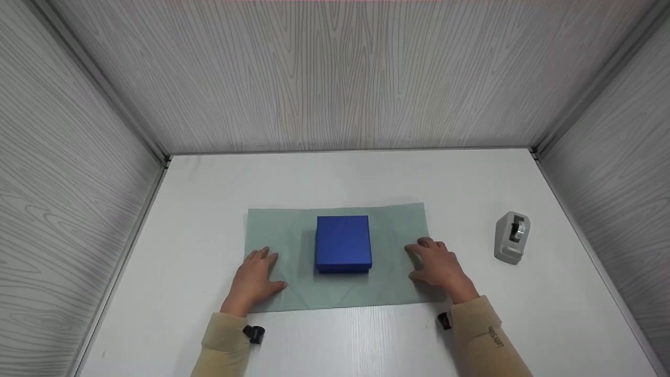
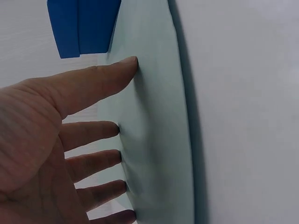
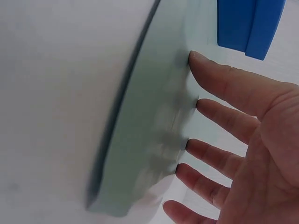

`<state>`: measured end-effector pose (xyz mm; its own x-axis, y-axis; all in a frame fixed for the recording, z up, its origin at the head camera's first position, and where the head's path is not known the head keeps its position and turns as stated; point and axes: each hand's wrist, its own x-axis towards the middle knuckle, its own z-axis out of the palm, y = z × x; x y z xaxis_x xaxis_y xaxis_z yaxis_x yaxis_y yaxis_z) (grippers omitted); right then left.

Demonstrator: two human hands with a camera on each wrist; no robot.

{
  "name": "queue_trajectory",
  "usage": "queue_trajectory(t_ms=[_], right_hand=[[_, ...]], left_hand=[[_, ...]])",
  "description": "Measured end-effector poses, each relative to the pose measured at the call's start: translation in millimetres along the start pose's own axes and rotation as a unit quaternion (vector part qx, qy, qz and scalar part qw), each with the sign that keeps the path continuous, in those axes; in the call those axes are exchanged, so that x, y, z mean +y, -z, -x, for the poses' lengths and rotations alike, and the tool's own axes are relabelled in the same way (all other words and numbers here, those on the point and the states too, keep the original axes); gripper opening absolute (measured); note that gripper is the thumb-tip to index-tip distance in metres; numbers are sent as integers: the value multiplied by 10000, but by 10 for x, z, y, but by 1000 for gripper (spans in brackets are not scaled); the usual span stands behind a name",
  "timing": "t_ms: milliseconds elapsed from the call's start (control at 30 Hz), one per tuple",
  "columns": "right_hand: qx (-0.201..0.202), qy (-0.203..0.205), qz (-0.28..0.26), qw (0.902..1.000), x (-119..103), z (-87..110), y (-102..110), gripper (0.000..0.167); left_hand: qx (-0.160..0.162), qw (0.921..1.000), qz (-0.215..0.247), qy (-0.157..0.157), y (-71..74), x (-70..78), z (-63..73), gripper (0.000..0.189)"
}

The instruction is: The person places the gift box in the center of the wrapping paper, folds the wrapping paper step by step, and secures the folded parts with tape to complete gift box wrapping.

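Observation:
A blue lidded box (image 1: pixel 343 242) sits near the middle of a pale green sheet of paper (image 1: pixel 282 230) that lies flat on the table. On the sheet's left part rests my left hand (image 1: pixel 253 280), fingers spread and fingertips touching the paper. My right hand (image 1: pixel 438 266) rests on its right part in the same way, thumb toward the box. Both wrist views show extended fingers against the green sheet (image 2: pixel 159 126), with a corner of the blue box (image 3: pixel 250 28) beyond the thumb. Neither hand touches the box.
A grey tape dispenser (image 1: pixel 512 238) stands on the white table (image 1: pixel 335 340) to the right of the sheet. Wood-grain panels (image 1: pixel 340 78) enclose the table at the back and on both sides.

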<state>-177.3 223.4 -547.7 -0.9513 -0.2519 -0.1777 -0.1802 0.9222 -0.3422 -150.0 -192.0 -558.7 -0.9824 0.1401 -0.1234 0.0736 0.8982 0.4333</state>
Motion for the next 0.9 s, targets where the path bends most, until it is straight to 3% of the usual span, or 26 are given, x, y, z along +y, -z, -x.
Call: queue_trajectory(t_ms=[433,700,800,900], right_hand=[[-192,-117,-209,9995,335,-72,137,65],[-193,-187,-285,9992,430,-68,188,64],[-69,-176,-294,9994,424,-76,195,58],[242,-71,-630,9977,376,-98,180,46]], left_hand=[[21,9998,-148,-99,-95,245,-222,71],[-2,9998,-115,-133,-114,336,-311,71],[71,9998,-109,-169,-110,356,-316,68],[326,9992,8,-209,-111,406,-328,59]])
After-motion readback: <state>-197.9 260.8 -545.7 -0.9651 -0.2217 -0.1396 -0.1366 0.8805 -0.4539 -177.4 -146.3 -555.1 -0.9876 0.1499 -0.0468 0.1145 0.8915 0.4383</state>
